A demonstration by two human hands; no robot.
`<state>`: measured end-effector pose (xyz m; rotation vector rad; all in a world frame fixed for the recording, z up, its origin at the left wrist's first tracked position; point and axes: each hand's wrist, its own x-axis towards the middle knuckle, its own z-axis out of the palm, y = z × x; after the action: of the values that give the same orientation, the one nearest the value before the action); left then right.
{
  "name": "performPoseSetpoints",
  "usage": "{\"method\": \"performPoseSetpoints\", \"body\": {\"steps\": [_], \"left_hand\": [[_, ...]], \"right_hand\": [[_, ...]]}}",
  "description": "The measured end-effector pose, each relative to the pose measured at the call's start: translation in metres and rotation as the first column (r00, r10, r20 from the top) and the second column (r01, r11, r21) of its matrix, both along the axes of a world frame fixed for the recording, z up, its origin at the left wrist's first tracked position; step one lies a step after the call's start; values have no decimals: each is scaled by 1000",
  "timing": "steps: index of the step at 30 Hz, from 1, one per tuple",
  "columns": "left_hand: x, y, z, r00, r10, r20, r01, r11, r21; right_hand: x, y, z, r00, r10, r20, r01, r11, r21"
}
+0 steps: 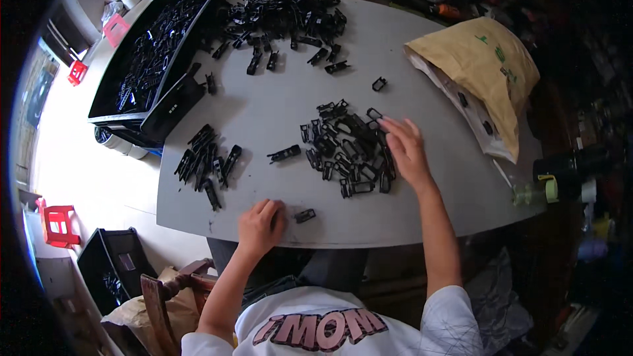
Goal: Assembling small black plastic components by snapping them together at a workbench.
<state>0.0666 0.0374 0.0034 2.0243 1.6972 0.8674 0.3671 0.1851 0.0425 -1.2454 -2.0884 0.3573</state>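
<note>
At the table's front edge my left hand (260, 227) rests with its fingers curled closed. Whatever may be inside them is hidden. One small black plastic part (304, 215) lies just to its right. My right hand (407, 150) is open, fingers stretched out over the right side of a loose pile of small black plastic frames (349, 148). Its fingertips are close to a frame at the pile's upper right. Between the piles lies a longer black plastic piece (285, 153). A smaller heap of long black pieces (201, 158) sits at the left.
A large black crate (165, 109) full of black parts stands at the far left. Beside it, a big heap of black parts (283, 16) covers the table's back. An opened tan sack (484, 59) lies at the right. A wooden chair (157, 310) is at lower left.
</note>
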Motion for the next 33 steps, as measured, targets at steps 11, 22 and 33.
{"method": "performPoseSetpoints", "body": {"steps": [11,22,33], "left_hand": [[-7,-7,-3,998,-49,48,46,998,52],[10,-9,-6,999,-49,-16,49,999,6],[0,-3,-7,991,-125,49,123,992,40]], "right_hand": [[-14,-97,-48,889,-393,236,418,906,-66],[-99,-136,-20,990,144,-4,-144,988,-55],[-113,-134,-36,969,208,135,-208,978,-9]]}}
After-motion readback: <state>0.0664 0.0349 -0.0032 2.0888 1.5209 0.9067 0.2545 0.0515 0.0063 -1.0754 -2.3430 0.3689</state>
